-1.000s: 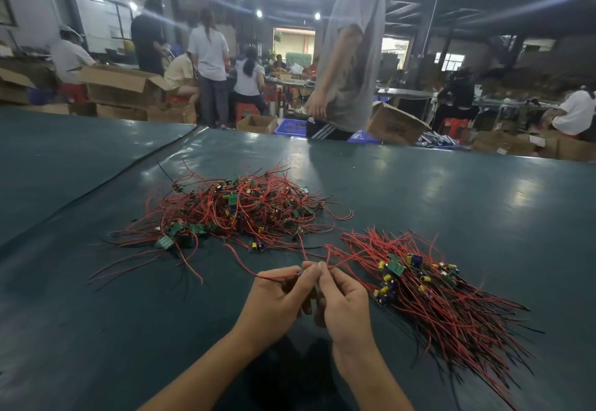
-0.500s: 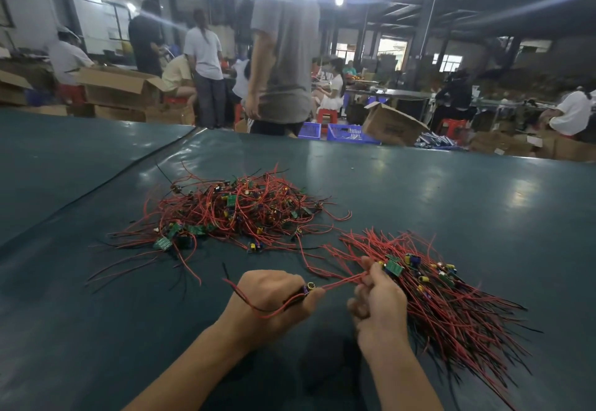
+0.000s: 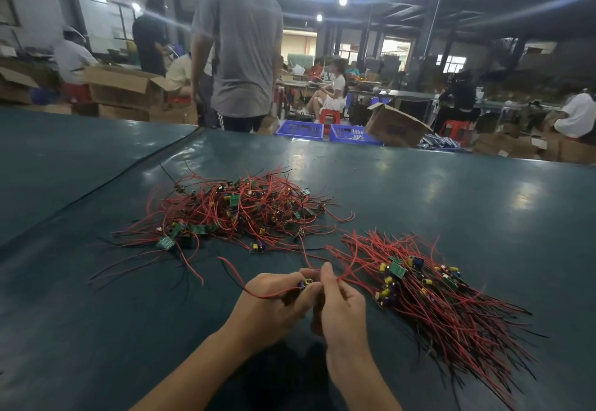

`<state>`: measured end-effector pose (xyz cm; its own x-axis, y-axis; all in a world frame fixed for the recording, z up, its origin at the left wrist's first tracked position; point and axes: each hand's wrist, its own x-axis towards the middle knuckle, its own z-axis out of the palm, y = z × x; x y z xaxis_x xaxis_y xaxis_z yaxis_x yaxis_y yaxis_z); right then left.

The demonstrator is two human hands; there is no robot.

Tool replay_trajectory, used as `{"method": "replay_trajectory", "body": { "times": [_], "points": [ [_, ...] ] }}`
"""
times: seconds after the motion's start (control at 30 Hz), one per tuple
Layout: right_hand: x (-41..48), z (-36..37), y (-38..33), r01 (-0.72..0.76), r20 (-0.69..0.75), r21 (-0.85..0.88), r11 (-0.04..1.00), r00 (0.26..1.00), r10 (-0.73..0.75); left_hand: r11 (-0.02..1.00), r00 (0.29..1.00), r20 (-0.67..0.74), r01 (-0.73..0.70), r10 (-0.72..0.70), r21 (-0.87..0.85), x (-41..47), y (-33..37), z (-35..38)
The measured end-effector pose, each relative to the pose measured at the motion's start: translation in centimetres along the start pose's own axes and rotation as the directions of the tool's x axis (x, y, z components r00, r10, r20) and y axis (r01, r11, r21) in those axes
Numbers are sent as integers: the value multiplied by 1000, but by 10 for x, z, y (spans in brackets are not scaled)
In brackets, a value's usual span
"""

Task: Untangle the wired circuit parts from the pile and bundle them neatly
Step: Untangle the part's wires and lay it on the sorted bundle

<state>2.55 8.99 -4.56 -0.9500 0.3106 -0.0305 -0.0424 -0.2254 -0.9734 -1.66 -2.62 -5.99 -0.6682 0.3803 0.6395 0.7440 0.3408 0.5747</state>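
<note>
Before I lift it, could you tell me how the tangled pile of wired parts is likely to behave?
The tangled pile would probably sag and trail, since its thin red wires curl loosely in every direction. It likely lifts as one clump, because the wires cross each other. It looks light: only small green boards sit among them.

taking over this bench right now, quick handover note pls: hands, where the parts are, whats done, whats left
Left hand: grips one wired circuit part.
Right hand: pinches a red wire right beside it, over the table.
Tangled pile: ahead, left of centre.
Bundle: to the right, wires roughly parallel.
Done: many parts already laid into the bundle.
Left: free the held part, add it, then work through the pile. No tie shows on the bundle.
</note>
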Motion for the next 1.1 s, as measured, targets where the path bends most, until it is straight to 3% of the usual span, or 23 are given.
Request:
{"method": "replay_trajectory", "body": {
  "times": [0.13, 0.27, 0.33, 0.43, 0.5, 0.57, 0.67, 0.8, 0.87, 0.97, 1.1],
  "points": [
    [12, -15, -7, -14, -114, 76, 997, 993, 22, 998, 1000, -8, -16, 16, 69, 1, 1, 0],
    [23, -31, -12, 16, -180, 194, 981, 984, 19, 998, 998, -23, 52, -52, -22, 2, 3, -3],
    [22, -30, -11, 48, -166, 171, 984, 986, -19, 971, 987, -50, 144, -156, -192, 3, 6, -4],
    [16, -25, -11, 145, -129, 119, 982, 983, -129, 783, 903, -66, 330, -425, -527, 9, 13, -4],
    [12, -22, -12, 231, -102, 109, 967, 970, -220, 669, 836, -44, 405, -547, -623, 13, 14, -3],
    [8, -19, -11, 343, -65, 79, 936, 939, -339, 490, 757, 20, 443, -654, -751, 16, 14, -3],
    [3, -13, -4, 518, 21, -17, 855, 855, -518, 270, 685, 133, 449, -716, -852, 17, 14, -5],
    [2, -12, 1, 691, 154, -156, 705, 723, -674, 188, 671, 185, 442, -718, -877, 20, 16, -12],
    [3, -13, 3, 655, 173, -195, 730, 756, -631, 65, 689, 270, 419, -673, -906, 21, 18, -17],
    [3, -10, 5, 474, 206, -281, 835, 879, -430, -142, 706, 451, 452, -547, -880, 22, 25, -20],
    [-1, -4, 1, 154, 260, -8, 988, 954, -147, -200, 644, 634, 617, -428, -762, 19, 33, -13]
  ]
}}
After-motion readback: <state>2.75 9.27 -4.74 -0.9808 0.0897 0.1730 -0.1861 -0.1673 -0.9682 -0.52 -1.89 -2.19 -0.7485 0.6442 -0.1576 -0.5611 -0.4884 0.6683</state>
